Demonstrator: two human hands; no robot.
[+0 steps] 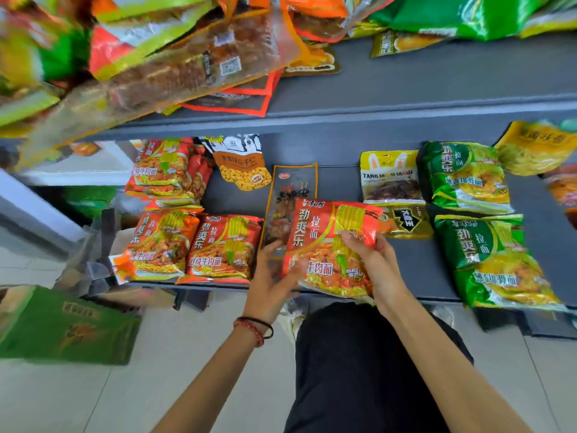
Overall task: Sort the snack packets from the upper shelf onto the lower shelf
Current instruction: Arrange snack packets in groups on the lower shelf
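- Upper shelf (437, 76): grey, with a heap of snack packets (187, 64) at its left end.
- Lower shelf (415, 264): red noodle stacks (193, 245) lie at the left and green noodle packets (487, 254) at the right.
- Held red packet (324, 232): over the lower shelf's front middle, overlapping a long clear packet (290, 189).
- Right hand (374, 260): grips the held red packet's right side, thumb on its front.
- Left hand (271, 276): holds the packet's left edge.

Lower left: a green printed carton (62, 326) is standing on the pale tiled floor (193, 379). Above it, crumpled clear plastic wrapping (90, 257) is lying near a white ledge (28, 204) at the left edge. Lower centre: black trousers (368, 370) are filling the foreground, a light shoe (288, 320) is showing just beside them, and a red beaded bracelet (253, 331) is being worn with a thin black band (269, 327).
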